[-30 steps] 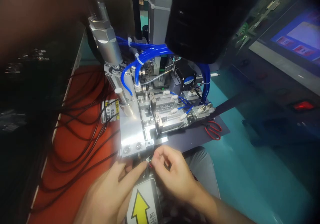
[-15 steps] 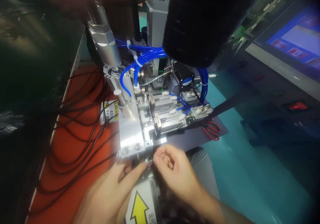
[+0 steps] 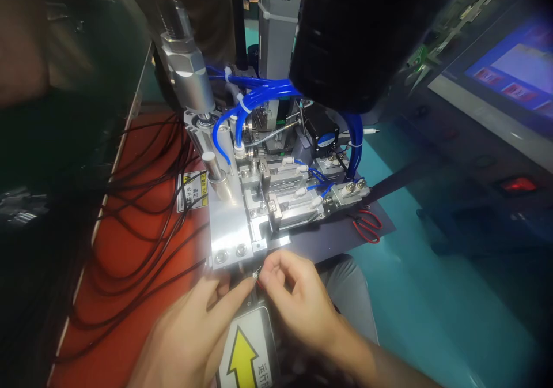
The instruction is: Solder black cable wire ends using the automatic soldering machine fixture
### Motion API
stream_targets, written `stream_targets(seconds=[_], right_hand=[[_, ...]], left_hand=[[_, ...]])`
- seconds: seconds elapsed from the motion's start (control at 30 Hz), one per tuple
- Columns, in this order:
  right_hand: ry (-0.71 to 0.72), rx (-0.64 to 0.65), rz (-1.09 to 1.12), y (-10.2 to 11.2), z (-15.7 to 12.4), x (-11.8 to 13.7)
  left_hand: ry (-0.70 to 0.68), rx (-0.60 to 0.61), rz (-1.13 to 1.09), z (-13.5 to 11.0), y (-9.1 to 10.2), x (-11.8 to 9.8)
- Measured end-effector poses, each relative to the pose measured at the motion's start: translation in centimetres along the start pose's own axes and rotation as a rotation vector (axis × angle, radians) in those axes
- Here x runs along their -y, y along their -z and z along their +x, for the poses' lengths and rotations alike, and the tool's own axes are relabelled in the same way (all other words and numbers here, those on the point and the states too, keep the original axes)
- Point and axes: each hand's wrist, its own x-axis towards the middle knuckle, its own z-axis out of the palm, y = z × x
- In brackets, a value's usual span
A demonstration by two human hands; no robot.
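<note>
Below the front edge of the metal machine (image 3: 231, 235), my left hand (image 3: 190, 324) is closed, its thumb tip pressed on a small pale part with thin wires (image 3: 256, 275). A bit of red shows beside that part. My right hand (image 3: 298, 296) meets it from the other side, thumb and forefinger pinched together at the wires. The fingertips hide most of the part, so its exact kind does not show. Just under the hands lies a white label with a yellow arrow (image 3: 242, 356).
Blue air hoses (image 3: 268, 93) loop over the machine. Dark cables (image 3: 142, 261) cross the orange-red surface at left. Red-handled scissors (image 3: 368, 226) lie at the right edge of the base plate. A lit touch screen (image 3: 514, 65) stands at far right. A thick black cylinder (image 3: 345, 42) hangs overhead.
My right hand has come slightly left, and its fingertips now meet the small part at my left thumb. The whole view has shifted a little.
</note>
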Motion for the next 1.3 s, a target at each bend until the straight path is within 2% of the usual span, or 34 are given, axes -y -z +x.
stream_targets(seconds=[0.33,0.5,0.67,0.93,1.17,1.3], right_hand=[[-0.068,0.001,-0.033,0.0,0.1,0.1],[-0.207,0.039,0.051,0.2,0.0,0.3],[-0.240,-0.018,0.135,0.2,0.1,0.5],[-0.329,0.022,0.237,-0.2,0.9,0.9],[-0.350,0.043,0.245,0.5,0.6,0.5],[-0.380,0.069,0.270,0.4,0.6,0.5]], left_hand=[[-0.005,-0.005,0.007,0.0,0.0,0.1],[-0.008,-0.012,0.017,0.1,0.1,-0.1],[-0.015,-0.023,0.024,0.3,0.2,-0.2],[0.010,0.002,0.028,-0.1,-0.1,0.0],[-0.024,-0.046,0.037,0.2,-0.1,0.0],[0.013,-0.047,0.009,-0.1,-0.3,0.2]])
